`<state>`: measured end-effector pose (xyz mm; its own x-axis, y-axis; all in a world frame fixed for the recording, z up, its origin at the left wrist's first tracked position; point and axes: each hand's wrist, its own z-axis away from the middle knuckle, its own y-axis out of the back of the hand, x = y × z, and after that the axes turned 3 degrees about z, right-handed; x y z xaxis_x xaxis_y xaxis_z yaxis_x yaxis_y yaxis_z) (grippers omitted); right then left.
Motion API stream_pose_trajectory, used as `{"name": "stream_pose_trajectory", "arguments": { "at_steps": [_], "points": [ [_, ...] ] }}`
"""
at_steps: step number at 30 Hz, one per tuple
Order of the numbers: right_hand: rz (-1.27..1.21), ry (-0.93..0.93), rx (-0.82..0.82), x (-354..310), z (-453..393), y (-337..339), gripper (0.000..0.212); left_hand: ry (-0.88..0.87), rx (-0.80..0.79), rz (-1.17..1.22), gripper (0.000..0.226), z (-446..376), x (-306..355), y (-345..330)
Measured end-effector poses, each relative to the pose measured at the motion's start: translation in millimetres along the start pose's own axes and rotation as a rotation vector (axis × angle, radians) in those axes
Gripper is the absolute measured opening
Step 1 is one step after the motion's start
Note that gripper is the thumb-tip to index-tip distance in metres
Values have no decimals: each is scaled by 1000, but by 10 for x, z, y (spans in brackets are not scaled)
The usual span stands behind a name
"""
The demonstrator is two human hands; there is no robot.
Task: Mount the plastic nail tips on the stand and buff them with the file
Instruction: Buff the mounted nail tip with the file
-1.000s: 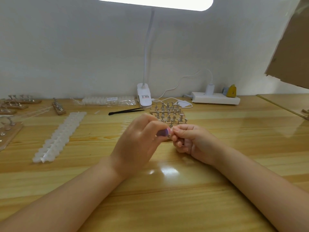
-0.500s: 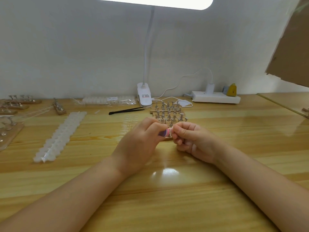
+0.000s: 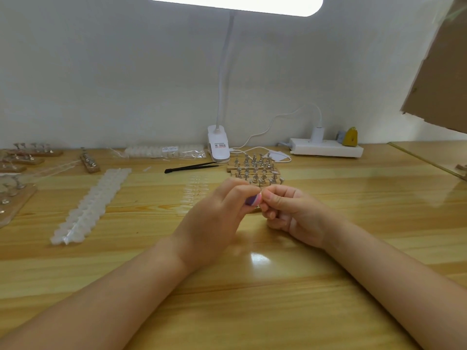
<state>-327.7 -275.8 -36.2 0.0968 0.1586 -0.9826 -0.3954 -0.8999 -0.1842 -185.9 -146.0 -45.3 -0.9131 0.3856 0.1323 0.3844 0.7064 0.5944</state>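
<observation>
Our left hand [image 3: 214, 218] had its fingers [image 3: 242, 192] curled around a purple-and-pink file [image 3: 253, 200], its end touching our right hand [image 3: 290, 213], whose fingers pinched something too small to tell. Just beyond stood the stand [image 3: 255, 170] on the counter [image 3: 252, 311]; strips of nail tips [image 3: 88, 205] lay at left.
</observation>
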Motion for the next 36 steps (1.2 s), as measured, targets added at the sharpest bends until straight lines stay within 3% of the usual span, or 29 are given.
{"name": "stream_pose_trajectory", "arguments": {
  "at_steps": [11, 14, 18, 36],
  "points": [
    [42, 15, -21, -20, 8, -26, 20, 92, -19, 62, 23, 14, 15, 12],
    [46, 17, -24, -17, 10, -25, 20, 33, 21, 104, 23, -9, 32, 28],
    [24, 14, -18, -18, 10, -18, 19, 64, -45, 48, 23, 4, 17, 11],
    [62, 23, -13, -2, -2, -27, 17, 98, 43, 80, 26, -23, 54, 27]
  ]
}}
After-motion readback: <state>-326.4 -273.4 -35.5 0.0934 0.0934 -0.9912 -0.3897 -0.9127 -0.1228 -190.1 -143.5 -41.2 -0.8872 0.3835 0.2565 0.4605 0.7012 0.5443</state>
